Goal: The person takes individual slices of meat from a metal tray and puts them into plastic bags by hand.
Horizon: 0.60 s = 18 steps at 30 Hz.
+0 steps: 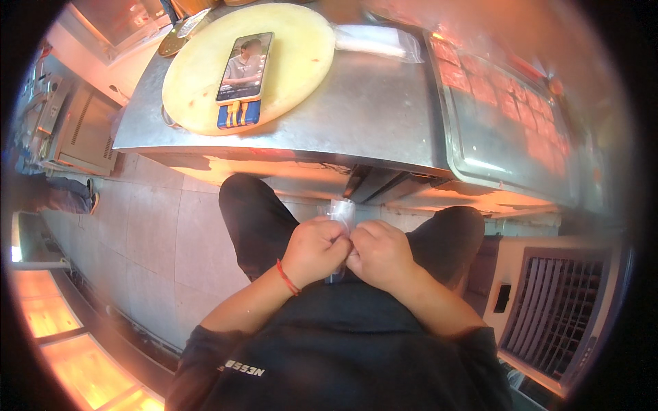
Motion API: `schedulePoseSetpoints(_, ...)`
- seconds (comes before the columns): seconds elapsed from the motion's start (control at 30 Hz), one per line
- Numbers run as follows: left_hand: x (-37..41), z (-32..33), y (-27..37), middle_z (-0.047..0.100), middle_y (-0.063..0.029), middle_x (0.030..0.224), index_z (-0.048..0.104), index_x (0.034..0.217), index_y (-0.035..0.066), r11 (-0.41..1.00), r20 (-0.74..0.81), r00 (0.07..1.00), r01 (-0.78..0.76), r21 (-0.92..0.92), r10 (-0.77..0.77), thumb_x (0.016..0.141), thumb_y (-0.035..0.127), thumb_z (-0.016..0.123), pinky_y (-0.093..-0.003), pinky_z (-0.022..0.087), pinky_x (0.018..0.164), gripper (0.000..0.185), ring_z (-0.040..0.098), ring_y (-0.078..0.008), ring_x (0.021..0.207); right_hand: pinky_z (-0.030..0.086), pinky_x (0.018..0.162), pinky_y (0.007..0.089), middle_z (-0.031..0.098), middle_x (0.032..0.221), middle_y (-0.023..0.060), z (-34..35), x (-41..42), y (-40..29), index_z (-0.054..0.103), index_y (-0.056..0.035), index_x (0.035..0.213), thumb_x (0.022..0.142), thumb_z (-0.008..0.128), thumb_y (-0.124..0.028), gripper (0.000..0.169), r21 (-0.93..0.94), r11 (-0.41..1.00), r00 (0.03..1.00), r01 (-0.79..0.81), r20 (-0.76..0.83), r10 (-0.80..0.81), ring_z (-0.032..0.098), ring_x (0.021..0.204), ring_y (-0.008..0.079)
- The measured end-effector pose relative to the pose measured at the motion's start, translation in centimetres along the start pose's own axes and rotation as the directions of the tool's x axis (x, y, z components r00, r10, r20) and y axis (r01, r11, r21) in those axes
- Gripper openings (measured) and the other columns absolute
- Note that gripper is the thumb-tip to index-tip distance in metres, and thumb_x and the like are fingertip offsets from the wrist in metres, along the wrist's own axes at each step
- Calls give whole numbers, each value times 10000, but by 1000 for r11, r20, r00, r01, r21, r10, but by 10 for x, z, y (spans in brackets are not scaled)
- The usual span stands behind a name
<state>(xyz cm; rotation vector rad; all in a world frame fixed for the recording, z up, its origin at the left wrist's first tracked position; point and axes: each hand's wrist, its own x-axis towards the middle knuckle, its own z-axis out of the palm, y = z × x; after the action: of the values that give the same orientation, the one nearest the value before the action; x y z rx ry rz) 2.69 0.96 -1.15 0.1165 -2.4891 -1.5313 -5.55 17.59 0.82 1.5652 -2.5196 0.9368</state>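
Observation:
Both hands meet in front of my lap, between my knees. My left hand (318, 249), with a red string bracelet at the wrist, has its fingers closed on a clear plastic packet (343, 209) whose top sticks up above the knuckles. Touching it from the right, my right hand (378, 251) pinches the same packet's edge. The fingers hide most of the packet, and its contents cannot be made out. Beyond my hands, a smartphone (244, 67) with a lit screen rests on a blue power bank (238, 115) on a round, pale yellow cutting board (298, 67).
A steel counter (380, 113) carries the board, a plastic bag of white material (378, 41) and, at right, a metal tray (475, 167) with pinkish packed pieces. A slatted appliance (552, 308) stands low at right. Another person's leg (64, 194) shows at far left.

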Motion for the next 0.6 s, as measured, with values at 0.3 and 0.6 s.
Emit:
schedulePoseSetpoints(0.3,5,-2,3,657,-144,705,695,732,37,997,-71,997,20,73,-14,819,97,639,-438,535,675,120,636,-342,691,579,661,456,671,811,153,-6,3,19,645,-42,776,701,711,-43,100,12,996,966,-86,-246,86,673,717,364)
schedulePoseSetpoints(0.6,-2,5,-1,662,-135,692,692,697,47,996,-23,996,81,-40,-82,850,129,633,-456,535,679,184,637,-342,691,594,764,412,702,1003,203,8,-12,12,618,12,1198,861,718,-77,363,517,749,908,-414,173,382,732,851,308)
